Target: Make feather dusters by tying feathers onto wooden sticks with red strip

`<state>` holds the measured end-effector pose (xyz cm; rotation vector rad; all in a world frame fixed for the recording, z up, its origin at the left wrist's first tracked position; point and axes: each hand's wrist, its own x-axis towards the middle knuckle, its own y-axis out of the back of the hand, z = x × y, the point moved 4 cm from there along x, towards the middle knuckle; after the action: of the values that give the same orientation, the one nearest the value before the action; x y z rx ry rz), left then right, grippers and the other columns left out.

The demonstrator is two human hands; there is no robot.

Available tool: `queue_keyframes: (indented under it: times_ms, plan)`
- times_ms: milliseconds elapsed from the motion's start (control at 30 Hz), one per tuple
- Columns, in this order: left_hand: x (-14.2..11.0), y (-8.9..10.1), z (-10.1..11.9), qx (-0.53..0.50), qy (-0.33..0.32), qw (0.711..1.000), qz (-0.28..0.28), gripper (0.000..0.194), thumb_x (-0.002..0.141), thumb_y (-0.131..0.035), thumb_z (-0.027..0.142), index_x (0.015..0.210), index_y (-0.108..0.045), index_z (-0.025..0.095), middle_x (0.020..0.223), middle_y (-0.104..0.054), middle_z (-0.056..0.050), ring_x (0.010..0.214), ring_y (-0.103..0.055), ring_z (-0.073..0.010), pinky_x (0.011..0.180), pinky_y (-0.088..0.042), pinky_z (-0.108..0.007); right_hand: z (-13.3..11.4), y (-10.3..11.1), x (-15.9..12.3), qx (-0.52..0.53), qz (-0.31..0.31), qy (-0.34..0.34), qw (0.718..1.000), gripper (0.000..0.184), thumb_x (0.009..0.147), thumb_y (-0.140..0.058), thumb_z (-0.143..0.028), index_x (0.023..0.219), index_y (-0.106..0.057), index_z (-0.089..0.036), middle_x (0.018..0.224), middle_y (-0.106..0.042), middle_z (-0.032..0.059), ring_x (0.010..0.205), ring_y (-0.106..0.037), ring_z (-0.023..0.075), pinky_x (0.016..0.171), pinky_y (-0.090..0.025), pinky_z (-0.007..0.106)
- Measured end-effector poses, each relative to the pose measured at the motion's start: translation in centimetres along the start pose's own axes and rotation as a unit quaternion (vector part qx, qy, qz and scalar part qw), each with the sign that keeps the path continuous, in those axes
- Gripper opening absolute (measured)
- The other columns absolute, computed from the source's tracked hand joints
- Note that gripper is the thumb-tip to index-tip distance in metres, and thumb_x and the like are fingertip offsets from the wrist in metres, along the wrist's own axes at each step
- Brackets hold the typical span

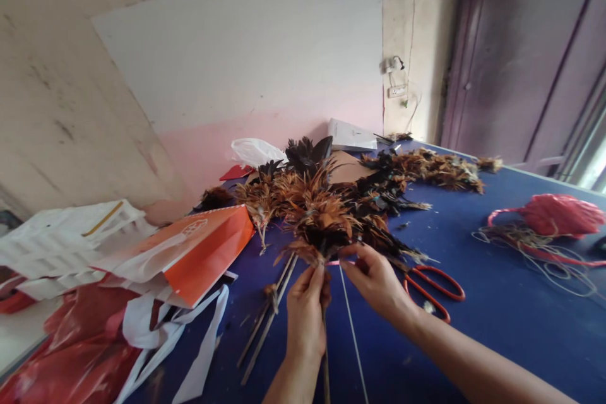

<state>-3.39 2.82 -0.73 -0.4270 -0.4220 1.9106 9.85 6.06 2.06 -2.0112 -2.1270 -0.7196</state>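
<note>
My left hand is closed around a thin stick where brown and black feathers are bunched at its far end, like a feather duster. The stick runs down toward me between my arms. My right hand is just to the right of the bunch, thumb and fingers pinched together. A short length of pink string stretches between the two hands, and its end seems to be in the right fingers. Red-handled scissors lie right of my right hand, their blades partly under feathers.
Two bare sticks lie left of my left hand on the blue table. An orange and white bag and red plastic are at the left. Feather heaps spread behind. A pink string ball sits at right.
</note>
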Motion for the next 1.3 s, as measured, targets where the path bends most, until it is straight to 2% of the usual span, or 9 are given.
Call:
queue_keyframes:
  times_ms: [233,367,467,600,733,800,1000,1200,1300]
  plan:
    - [0.2,-0.2,0.2,0.013,-0.026,0.999,-0.031,0.027,0.059,-0.076,0.034,0.069,-0.066,0.011,0.056,-0.05,0.002,0.044,-0.036,-0.0025,0.039,-0.024,-0.015,2.2,-2.3,0.2,0.087,-0.145,-0.064,0.984,0.028,0.076,-0.051,-0.025,0.101,-0.06,-0.014,0.083,-0.064,0.0039,0.047,-0.05,0.0069,0.043,-0.039,0.018]
    - [0.4,-0.1,0.1,0.022,-0.027,0.998,-0.049,0.026,0.063,-0.073,0.034,0.074,-0.067,0.011,0.054,-0.047,0.003,0.045,-0.035,-0.0025,0.04,-0.024,-0.015,2.6,-3.0,-0.2,0.136,-0.203,-0.118,0.963,0.032,0.077,-0.05,-0.032,0.104,-0.056,-0.015,0.078,-0.061,0.0017,0.045,-0.049,0.0069,0.038,-0.037,0.017]
    - [0.4,0.0,0.1,0.03,-0.036,0.998,-0.047,0.026,0.062,-0.073,0.034,0.073,-0.068,0.011,0.054,-0.047,0.003,0.045,-0.034,-0.0027,0.04,-0.024,-0.015,2.7,-2.9,-0.2,0.114,-0.234,-0.139,0.956,0.027,0.077,-0.05,-0.035,0.089,-0.06,-0.014,0.061,-0.055,-0.0022,0.041,-0.044,0.0069,0.037,-0.033,0.018]
    - [0.4,0.2,0.1,0.063,-0.034,0.997,-0.012,0.034,0.059,-0.075,0.036,0.084,-0.069,0.012,0.052,-0.046,0.004,0.044,-0.033,-0.0039,0.04,-0.023,-0.016,1.4,-1.7,0.4,0.009,-0.167,-0.075,0.983,0.025,0.076,-0.051,-0.033,0.062,-0.058,-0.013,0.048,-0.039,-0.0055,0.043,-0.032,0.0058,0.041,-0.025,0.018]
    - [0.1,-0.2,0.6,0.124,-0.064,0.99,-0.028,0.037,0.063,-0.071,0.039,0.089,-0.07,0.013,0.043,-0.039,0.007,0.041,-0.03,-0.0051,0.039,-0.023,-0.018,-0.7,-1.2,0.2,-0.016,-0.128,0.007,0.992,0.025,0.078,-0.048,-0.03,0.06,-0.054,-0.013,0.053,-0.041,-0.0041,0.05,-0.032,0.007,0.045,-0.026,0.019]
    - [0.0,-0.2,0.9,0.166,-0.092,0.981,-0.037,0.038,0.066,-0.068,0.04,0.093,-0.069,0.013,0.044,-0.042,0.007,0.041,-0.032,-0.0054,0.039,-0.024,-0.018,-1.3,-1.1,-0.1,-0.026,-0.113,0.034,0.993,0.024,0.079,-0.048,-0.028,0.061,-0.053,-0.014,0.053,-0.041,-0.004,0.051,-0.032,0.0072,0.046,-0.026,0.019]
    - [-0.4,-0.4,2.1,0.332,-0.254,0.906,-0.071,0.029,0.077,-0.057,0.034,0.098,-0.069,0.017,0.077,-0.066,-0.005,0.071,-0.058,-0.0171,0.064,-0.045,-0.025,-2.5,-1.3,-0.8,-0.104,-0.085,0.116,0.984,0.024,0.081,-0.046,-0.023,0.058,-0.046,-0.016,0.053,-0.042,-0.0039,0.05,-0.033,0.0076,0.048,-0.026,0.02]
    - [-1.5,-0.7,2.9,0.375,-0.368,0.849,-0.06,0.025,0.078,-0.054,0.031,0.092,-0.07,0.018,0.07,-0.064,-0.005,0.065,-0.058,-0.018,0.059,-0.043,-0.025,-4.1,-1.7,-2.2,-0.142,-0.055,0.195,0.969,0.021,0.081,-0.045,-0.019,0.061,-0.051,-0.017,0.062,-0.054,0.0016,0.058,-0.045,0.0114,0.058,-0.032,0.023]
    - [-1.8,-0.9,3.3,0.385,-0.378,0.841,-0.047,0.023,0.079,-0.053,0.029,0.092,-0.07,0.019,0.069,-0.062,-0.005,0.063,-0.057,-0.0179,0.059,-0.042,-0.025,-3.7,-1.9,-2.1,-0.1,-0.066,0.16,0.98,0.02,0.081,-0.046,-0.02,0.063,-0.055,-0.018,0.061,-0.055,0.0015,0.057,-0.045,0.0117,0.058,-0.035,0.023]
